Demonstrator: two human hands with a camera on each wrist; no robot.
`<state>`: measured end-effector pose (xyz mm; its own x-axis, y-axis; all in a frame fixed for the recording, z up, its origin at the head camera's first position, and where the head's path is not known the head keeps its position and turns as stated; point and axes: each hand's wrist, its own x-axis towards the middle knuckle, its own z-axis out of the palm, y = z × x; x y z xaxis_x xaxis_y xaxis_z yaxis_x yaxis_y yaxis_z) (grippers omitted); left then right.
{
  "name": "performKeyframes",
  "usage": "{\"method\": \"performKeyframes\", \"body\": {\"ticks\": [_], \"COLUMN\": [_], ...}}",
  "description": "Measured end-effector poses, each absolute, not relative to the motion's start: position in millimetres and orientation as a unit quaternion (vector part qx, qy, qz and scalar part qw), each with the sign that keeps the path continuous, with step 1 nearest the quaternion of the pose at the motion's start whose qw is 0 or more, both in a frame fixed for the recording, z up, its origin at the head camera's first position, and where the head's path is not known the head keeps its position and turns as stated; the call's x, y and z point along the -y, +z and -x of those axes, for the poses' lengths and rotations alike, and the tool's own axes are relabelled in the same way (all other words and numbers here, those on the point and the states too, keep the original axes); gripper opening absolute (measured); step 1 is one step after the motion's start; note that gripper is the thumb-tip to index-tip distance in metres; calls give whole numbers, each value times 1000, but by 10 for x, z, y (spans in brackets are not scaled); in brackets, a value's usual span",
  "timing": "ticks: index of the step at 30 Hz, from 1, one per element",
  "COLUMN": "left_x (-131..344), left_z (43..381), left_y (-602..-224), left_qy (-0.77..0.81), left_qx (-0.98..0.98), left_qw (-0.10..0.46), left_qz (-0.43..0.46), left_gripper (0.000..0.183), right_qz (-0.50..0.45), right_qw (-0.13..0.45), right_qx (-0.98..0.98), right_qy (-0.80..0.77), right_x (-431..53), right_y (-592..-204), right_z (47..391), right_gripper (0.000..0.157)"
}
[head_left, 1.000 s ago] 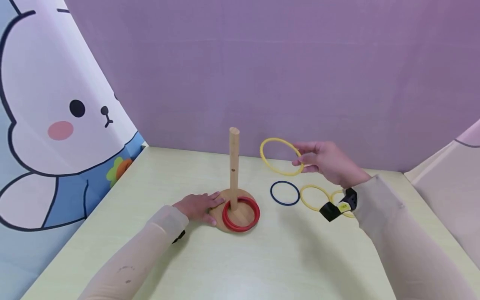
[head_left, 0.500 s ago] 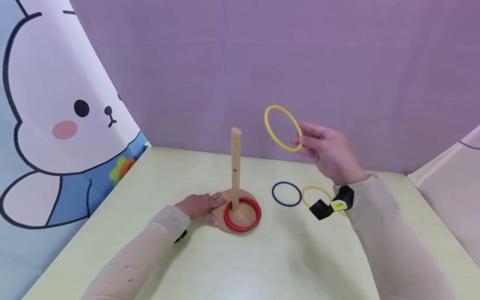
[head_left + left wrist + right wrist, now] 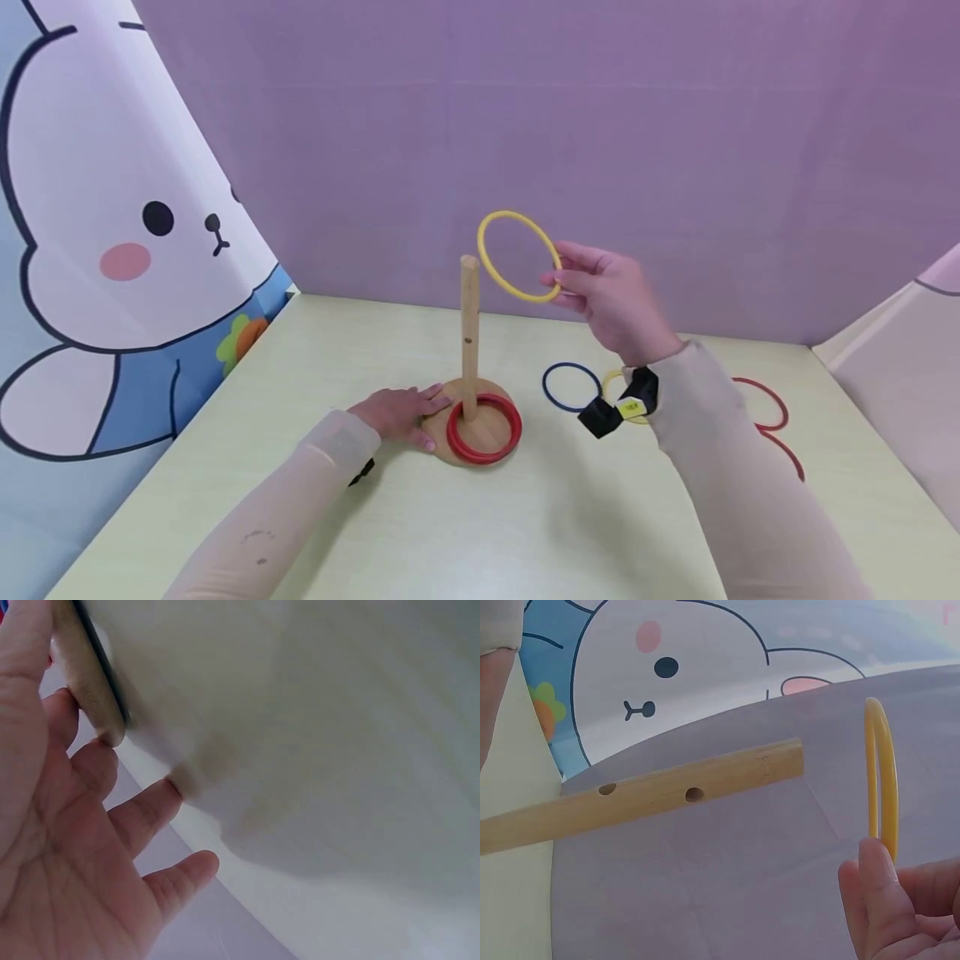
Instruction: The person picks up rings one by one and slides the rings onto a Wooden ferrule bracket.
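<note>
A yellow ring point(image 3: 492, 272) is pinched between the thumb and fingers of my right hand point(image 3: 611, 296), tilted in the air. Its left edge is close to the top of the wooden post point(image 3: 469, 333); the right wrist view shows the ring point(image 3: 889, 780) beyond the post's end point(image 3: 742, 769). My left hand point(image 3: 397, 417) rests on the left side of the round wooden base point(image 3: 442, 442), fingers spread. In the left wrist view, the fingers point(image 3: 150, 810) touch the base's edge point(image 3: 86, 675). Red rings point(image 3: 517, 425) lie around the post's foot.
Right of the base, a blue ring point(image 3: 546, 387) lies flat on the table point(image 3: 480, 533). A yellow ring point(image 3: 611, 379) beside it is partly hidden by my right wrist. Farther right are two red rings point(image 3: 780, 408), partly covered by the sleeve. A purple cloth point(image 3: 360, 167) stands behind.
My right hand has lifted the yellow ring, then carried it left toward the post's top. Red rings at the right have come into sight. My left hand stays on the base.
</note>
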<state>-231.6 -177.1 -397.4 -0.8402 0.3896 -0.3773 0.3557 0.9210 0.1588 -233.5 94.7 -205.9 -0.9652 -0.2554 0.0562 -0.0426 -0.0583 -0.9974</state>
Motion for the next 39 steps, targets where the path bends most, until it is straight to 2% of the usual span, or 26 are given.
{"method": "performKeyframes", "body": {"ticks": [13,39], "left_x": [1773,1781], "left_z": [2288,2295], "left_y": [-3961,-3948], "left_qy": [50,58], "left_qx": [-958,-958], "left_qw": [208,210], "left_qz": [-191,-186], "left_gripper": [81,81], "right_qz": [110,101], "right_qw": [87,117], "right_qx": [-695,-733], "right_qy": [-705,-663], "right_x": [-735,-659], "right_y": [-2170,-2351], "right_z": [2371,2399], "right_gripper": [44,45]}}
